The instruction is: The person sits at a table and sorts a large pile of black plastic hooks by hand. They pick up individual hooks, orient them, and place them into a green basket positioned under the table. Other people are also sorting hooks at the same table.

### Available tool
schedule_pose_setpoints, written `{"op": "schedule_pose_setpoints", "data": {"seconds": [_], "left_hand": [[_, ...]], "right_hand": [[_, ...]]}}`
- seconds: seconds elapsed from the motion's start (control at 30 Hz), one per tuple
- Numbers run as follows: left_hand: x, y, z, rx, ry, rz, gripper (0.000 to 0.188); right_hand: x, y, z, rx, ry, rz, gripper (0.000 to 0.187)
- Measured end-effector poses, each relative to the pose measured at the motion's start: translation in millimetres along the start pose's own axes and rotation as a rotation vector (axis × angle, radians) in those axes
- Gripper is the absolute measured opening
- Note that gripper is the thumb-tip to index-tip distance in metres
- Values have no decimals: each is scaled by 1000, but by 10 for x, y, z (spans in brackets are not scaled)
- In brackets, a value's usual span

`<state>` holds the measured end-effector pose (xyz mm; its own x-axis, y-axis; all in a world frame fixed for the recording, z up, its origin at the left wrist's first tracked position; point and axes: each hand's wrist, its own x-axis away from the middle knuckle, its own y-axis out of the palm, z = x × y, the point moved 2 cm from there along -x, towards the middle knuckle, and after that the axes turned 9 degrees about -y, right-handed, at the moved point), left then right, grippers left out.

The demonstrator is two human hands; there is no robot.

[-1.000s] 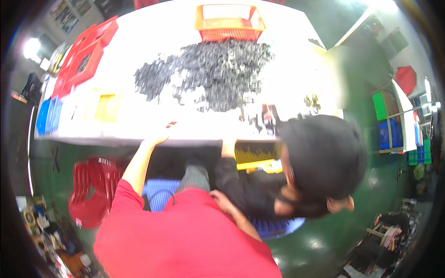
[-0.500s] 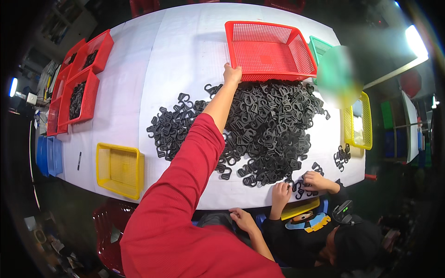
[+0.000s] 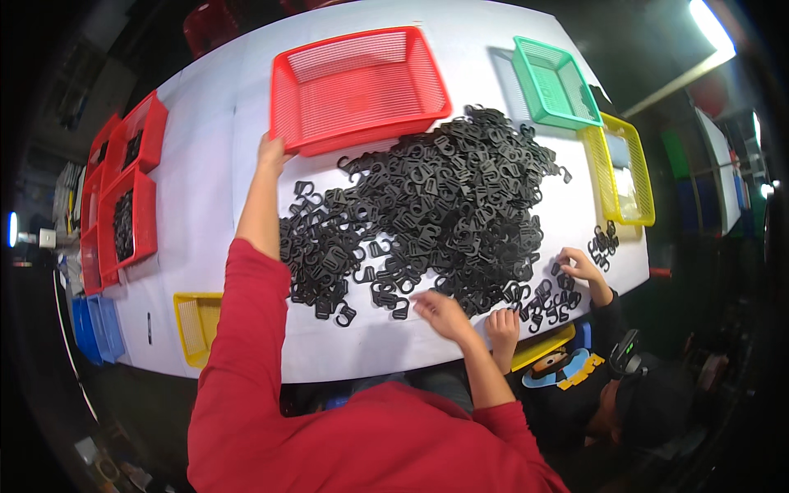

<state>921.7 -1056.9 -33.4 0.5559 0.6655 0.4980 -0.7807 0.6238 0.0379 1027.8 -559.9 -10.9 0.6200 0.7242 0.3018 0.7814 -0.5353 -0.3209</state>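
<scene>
My left hand (image 3: 273, 153) is closed on the near left corner of a large red plastic basket (image 3: 362, 144), which has slatted sides and nothing in it. Right behind a big heap of black plastic hook buckles (image 3: 460, 197), the basket stands at the far side of the white table. Over the heap's near edge, my right hand (image 3: 444, 314) is stretched out with its fingers apart and holds nothing. A few loose buckles lie just beside its fingertips.
At right, a person's hands (image 3: 577, 264) sort buckles. Beyond the heap stand a green basket (image 3: 559, 119) and a yellow basket (image 3: 645, 218). Red bins (image 3: 136, 234) with black parts line the left edge, near blue bins (image 3: 105, 329), a pen (image 3: 149, 327) and another yellow basket (image 3: 185, 329).
The red basket has moved left with my left hand on it, off the heap's far edge. My right hand has come up from my lap to the near side of the heap.
</scene>
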Motion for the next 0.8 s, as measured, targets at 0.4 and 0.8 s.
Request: {"op": "schedule_pose_setpoints", "data": {"seconds": [0.4,0.8], "left_hand": [[187,-487,-167,-86,26,541,48],[841,457,-342,-1339,692,457,39]], "right_hand": [[-2143,-3613,730,-525,105,954,74],[-2945,-4389,925,-603,182,1026,40]]}}
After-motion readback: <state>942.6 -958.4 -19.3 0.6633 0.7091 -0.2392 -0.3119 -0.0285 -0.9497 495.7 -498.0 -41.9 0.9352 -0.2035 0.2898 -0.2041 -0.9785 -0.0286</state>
